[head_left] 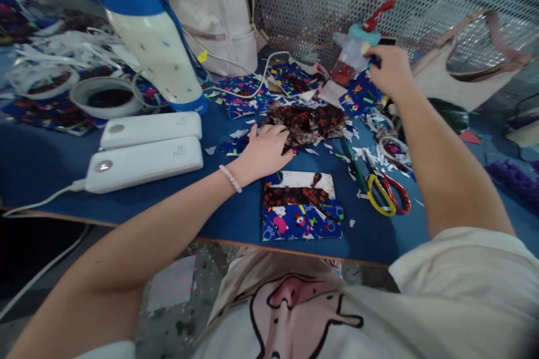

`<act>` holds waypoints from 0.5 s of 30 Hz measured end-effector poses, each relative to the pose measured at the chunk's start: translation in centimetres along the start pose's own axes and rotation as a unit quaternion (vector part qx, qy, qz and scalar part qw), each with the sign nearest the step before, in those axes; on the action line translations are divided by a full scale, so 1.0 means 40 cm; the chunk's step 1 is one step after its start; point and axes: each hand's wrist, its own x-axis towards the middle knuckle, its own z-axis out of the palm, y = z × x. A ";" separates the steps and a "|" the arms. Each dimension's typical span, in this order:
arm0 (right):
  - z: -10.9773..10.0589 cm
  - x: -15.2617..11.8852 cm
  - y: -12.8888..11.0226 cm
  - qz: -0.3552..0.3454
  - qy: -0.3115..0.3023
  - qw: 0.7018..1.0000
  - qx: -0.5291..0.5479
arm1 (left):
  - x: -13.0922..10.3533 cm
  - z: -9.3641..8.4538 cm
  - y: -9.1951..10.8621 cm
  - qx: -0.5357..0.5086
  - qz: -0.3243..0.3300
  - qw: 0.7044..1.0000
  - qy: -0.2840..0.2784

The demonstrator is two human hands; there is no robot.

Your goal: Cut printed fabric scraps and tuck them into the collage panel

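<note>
My left hand (265, 148) lies palm down with its fingers apart, fingertips at the near edge of a dark fabric scrap with a red print (301, 123). At the back right, my right hand (391, 67) has its fingers closed around something small and dark, mostly hidden by the fingers. A short black stick-like thing (386, 41) shows just above that hand. Below it lies a blue patterned piece (360, 94). In front of me is a flat square piece (303, 219) covered with blue cartoon print, a dark strip and a white area. Scissors (385, 193) with yellow and red handles lie to its right.
Two white power banks (145, 162) and a tall white-and-blue bottle (155, 39) stand left, near tape rolls (105, 98). A white backpack (219, 11) and pink bag (463, 84) sit behind. A cup with a teal lid (351, 47) is by my right hand.
</note>
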 end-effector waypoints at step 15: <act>0.065 -0.175 -0.190 -0.324 -0.104 0.939 0.058 | 0.025 0.025 -0.014 -0.149 0.039 0.984 0.085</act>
